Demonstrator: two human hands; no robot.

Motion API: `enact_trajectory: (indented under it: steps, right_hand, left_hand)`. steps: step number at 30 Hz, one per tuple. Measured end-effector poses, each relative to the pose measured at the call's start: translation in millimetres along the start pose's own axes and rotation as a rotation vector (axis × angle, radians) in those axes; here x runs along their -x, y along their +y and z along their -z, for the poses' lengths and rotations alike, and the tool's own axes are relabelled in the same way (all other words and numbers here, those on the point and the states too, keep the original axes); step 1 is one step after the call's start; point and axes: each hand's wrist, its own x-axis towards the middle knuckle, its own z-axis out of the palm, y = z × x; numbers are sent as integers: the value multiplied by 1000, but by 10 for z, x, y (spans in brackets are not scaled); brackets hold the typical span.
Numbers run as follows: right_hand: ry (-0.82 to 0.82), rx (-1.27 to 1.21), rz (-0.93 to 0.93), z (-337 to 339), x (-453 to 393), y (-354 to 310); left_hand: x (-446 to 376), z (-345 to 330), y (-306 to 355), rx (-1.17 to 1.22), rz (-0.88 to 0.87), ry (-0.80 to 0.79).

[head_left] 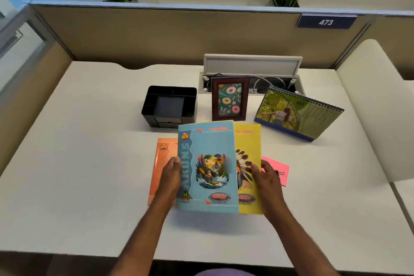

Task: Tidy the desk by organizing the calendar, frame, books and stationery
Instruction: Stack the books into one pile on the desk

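My left hand grips the blue book by its spine and my right hand grips the yellow book, squaring them above the desk for stacking.

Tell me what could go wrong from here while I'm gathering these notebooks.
1. The blue notebook is lifted, gripped only at its left edge by the left hand; it could slip or flop.
2. The right hand is at the yellow notebook edge, next to the pink sticky notes and binder clip; squaring the stack might knock them.
3. The orange notebook lies partly hidden beneath and could get left out.
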Motion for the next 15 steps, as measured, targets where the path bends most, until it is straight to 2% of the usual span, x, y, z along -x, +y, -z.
enact_trajectory:
  steps: [2,6,12,13,15]
  right_hand:
    - [-40,-13,-2,-102,10,37]
    - [-115,-38,-13,-304,83,120]
    - [-139,-179,-301,-514,94,238]
    - [-168,-202,-314,-535,101,248]
    - [-202,-115,-221,-557,115,280]
  left_hand:
    - [-10,32,-62,-158,-76,80]
    - [102,-44,-34,-224,-123,135]
    - [80,-4,-173,-247,-132,157]
    - [72,17,-207,-248,-124,164]
    - [91,23,-250,-226,-107,166]
